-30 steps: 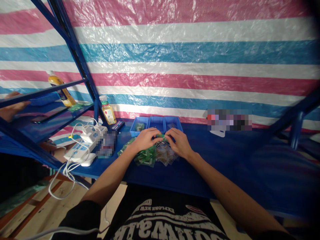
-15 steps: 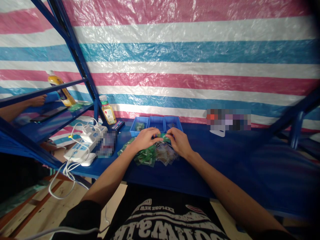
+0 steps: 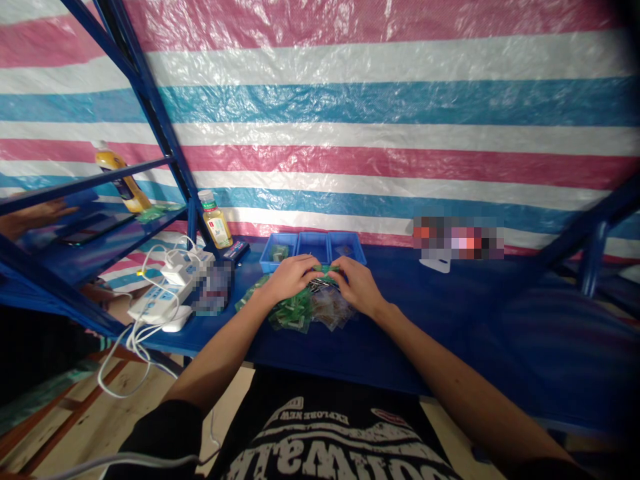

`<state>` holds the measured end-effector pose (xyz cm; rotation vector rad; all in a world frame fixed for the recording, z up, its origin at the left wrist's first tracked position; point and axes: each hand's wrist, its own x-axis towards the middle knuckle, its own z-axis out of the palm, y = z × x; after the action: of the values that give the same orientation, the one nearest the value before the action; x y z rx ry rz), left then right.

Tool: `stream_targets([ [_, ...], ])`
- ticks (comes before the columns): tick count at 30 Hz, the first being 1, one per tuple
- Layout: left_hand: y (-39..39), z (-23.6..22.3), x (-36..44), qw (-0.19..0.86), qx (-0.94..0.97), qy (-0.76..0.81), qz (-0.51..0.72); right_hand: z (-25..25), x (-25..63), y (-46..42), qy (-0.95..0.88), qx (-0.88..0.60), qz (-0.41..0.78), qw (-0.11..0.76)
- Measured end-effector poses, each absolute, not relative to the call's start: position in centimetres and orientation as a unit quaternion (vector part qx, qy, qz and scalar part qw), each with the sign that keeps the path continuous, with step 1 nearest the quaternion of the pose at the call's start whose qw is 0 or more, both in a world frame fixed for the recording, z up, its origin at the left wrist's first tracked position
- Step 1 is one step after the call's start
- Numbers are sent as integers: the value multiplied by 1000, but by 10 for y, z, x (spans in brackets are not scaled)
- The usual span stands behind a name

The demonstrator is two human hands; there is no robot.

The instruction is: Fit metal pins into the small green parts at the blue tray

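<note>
Between my two hands a small green plastic packet (image 3: 327, 269) is pinched, one side in each. My left hand (image 3: 294, 277) has its thumb and fingers closed on the packet's left side. On the right side, the fingertips of my right hand (image 3: 354, 281) are closed on it too. Beneath the hands lie a heap of green packets (image 3: 291, 312) and a pile of clear packets (image 3: 331, 308). Dark, thin metal pieces (image 3: 320, 285) show between these piles and my fingers. Just behind the hands stands a blue three-compartment tray (image 3: 314, 248), with small packets in its left compartment.
To the left are a power strip (image 3: 163, 297) with tangled white cables, a drink bottle (image 3: 217, 223) and a dark box (image 3: 236, 251). A blue metal frame (image 3: 150, 100) rises at the left. Beyond it, another person's hand (image 3: 47, 213) is near a phone (image 3: 90, 230).
The green packet between my fingers has tilted and shows less of its face; my hands stay in nearly the same place. Behind the frame, the other person's hand has shifted left and opened.
</note>
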<state>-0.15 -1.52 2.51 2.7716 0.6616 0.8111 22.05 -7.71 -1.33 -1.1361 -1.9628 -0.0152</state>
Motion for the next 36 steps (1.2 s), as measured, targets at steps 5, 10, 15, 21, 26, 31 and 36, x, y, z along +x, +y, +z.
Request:
stream_targets([
  [5, -13, 22, -1, 77, 936, 233, 254, -13, 221, -76, -778, -445, -2, 443],
  [10, -14, 23, -1, 74, 939, 229, 248, -7, 218, -81, -785, -437, 1, 439],
  [15, -16, 26, -1, 66, 943, 219, 242, -8, 216, -81, -789, -437, -2, 431],
  [21, -17, 24, 0, 51, 940, 230, 246, -15, 220, -75, -790, -444, 9, 423],
  [26, -16, 24, 0, 76, 935, 234, 254, -14, 219, -76, -789, -445, 21, 424],
  [31, -17, 25, -1, 83, 935, 226, 260, -13, 218, -78, -793, -452, 25, 407],
  [36, -22, 27, 0, 108, 930, 221, 272, -11, 221, -77, -817, -421, 17, 393],
])
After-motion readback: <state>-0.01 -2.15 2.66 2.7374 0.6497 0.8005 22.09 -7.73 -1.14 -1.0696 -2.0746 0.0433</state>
